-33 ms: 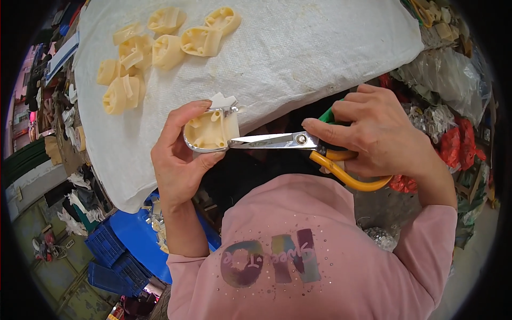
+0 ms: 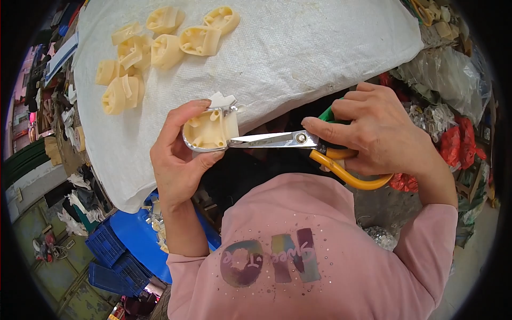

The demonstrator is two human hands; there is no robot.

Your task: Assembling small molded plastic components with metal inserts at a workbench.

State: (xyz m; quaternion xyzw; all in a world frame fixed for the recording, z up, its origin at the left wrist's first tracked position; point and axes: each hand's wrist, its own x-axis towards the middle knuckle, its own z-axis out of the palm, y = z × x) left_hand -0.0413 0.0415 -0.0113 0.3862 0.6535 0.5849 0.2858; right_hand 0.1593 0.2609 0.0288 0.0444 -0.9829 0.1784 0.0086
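Left hand point(image 2: 178, 169) pinched one silver-rimmed cream part point(image 2: 205, 130). Right hand point(image 2: 380, 128) clasped scissors point(image 2: 301, 138) (one loop orange), tips at the part's edge.

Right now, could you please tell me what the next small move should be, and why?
Perhaps ease the left thumb back along the hollow, silver-rimmed cream plastic piece, because the silver-bladed, orange-handled scissors in the right hand have their tips near that thumb.

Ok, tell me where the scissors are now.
In the head view, the scissors are just right of centre, in the right hand, reaching left to the cream part in the left hand.
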